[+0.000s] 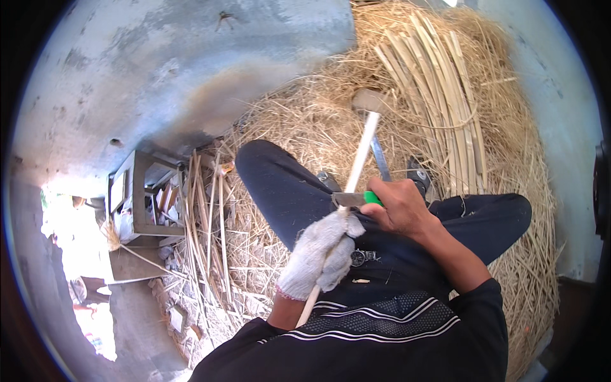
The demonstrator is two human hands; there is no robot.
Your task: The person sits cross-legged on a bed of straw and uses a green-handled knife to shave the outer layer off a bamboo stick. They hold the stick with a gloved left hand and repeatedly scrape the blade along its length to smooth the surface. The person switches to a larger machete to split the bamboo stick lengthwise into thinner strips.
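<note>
My left hand, in a whitish knitted glove, is closed round a long pale peeled stick. The stick runs from beside my belly up past my crossed legs, tilted to the right. My bare right hand grips a knife by its green handle. Its dark blade lies across the stick just above the gloved fingers. Past the stick's far end sits a brownish block. A bluish flat strip lies beside the stick, its kind unclear.
A bundle of split pale sticks lies on straw at the far right. Loose long strips lie to the left, near a small wooden cabinet with things inside. A watch rests on my lap. A worn bluish wall stands behind.
</note>
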